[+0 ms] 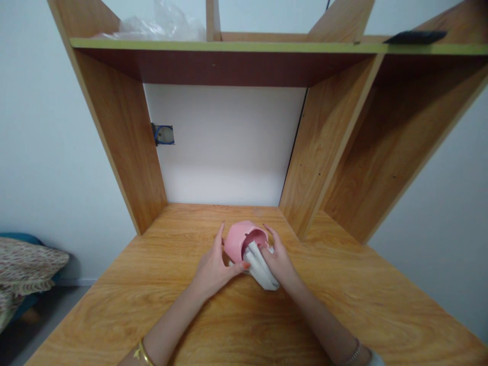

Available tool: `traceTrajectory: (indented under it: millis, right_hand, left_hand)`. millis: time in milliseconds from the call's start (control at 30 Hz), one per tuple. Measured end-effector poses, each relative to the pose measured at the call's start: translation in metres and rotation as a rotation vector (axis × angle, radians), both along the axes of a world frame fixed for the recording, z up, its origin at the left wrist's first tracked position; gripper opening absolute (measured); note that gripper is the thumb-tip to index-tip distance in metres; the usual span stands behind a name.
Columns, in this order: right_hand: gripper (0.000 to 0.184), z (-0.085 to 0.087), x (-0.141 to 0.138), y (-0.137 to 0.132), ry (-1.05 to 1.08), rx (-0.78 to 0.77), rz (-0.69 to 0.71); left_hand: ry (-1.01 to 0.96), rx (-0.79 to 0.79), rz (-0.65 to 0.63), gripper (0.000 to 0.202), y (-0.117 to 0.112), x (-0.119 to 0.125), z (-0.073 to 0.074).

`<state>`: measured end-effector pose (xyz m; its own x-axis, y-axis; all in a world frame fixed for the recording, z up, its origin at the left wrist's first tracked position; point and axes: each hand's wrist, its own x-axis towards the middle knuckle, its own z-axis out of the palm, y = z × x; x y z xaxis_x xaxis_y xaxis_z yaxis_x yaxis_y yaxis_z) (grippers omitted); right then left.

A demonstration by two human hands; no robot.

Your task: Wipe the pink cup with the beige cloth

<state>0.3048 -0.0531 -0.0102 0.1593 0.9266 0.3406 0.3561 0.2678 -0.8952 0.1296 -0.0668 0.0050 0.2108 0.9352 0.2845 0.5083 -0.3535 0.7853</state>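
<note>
A pink faceted container [237, 238], like a small pot, is tilted just above or on the wooden desk, its open mouth turned toward me and to the right. My left hand [216, 264] grips it from the left, fingers behind and thumb along the lower rim. A white cloth or tissue [261, 268] is bunched in my right hand [277, 256]. Part of the cloth goes into the container's mouth with the right thumb, while the other right fingers reach round the far right side. The fingertips behind the container are partly hidden.
The wooden desk [183, 315] spreads under both hands, with upright panels [125, 147] and a shelf [236, 46] beyond. Clear plastic wrapping [160, 25] and a dark flat object [415, 36] lie on the shelf. A wall socket box [164, 134] sits back left; a patterned cloth [30, 262] is far left.
</note>
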Motion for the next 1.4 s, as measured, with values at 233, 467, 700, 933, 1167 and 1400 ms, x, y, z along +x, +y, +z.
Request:
traceTrajectory:
  millis: [233, 467, 700, 933, 1167, 1400]
  right_hand:
    - [0.049, -0.008, -0.004, 0.005, 0.073, 0.006, 0.000]
    - [0.067, 0.003, 0.005, 0.004, -0.194, -0.023, -0.126]
    - [0.068, 0.016, 0.008, -0.006, -0.414, -0.011, -0.076]
    - [0.063, 0.015, 0.003, -0.009, -0.508, -0.038, -0.124]
    - [0.085, 0.005, 0.004, -0.003, -0.439, -0.128, -0.011]
    - [0.069, -0.002, 0.007, 0.002, -0.343, -0.129, 0.010]
  left_hand:
    - [-0.130, 0.040, -0.062, 0.072, -0.003, 0.009, -0.004]
    - [-0.077, 0.072, 0.017, 0.059, -0.003, 0.006, 0.000]
    - [-0.024, 0.072, -0.031, 0.054, -0.008, 0.006, 0.006]
    - [-0.020, 0.048, -0.032, 0.050, -0.006, 0.007, 0.000]
    - [-0.037, 0.023, -0.025, 0.042, -0.004, 0.007, 0.003]
    - [0.022, 0.040, -0.016, 0.058, -0.006, 0.007, 0.000]
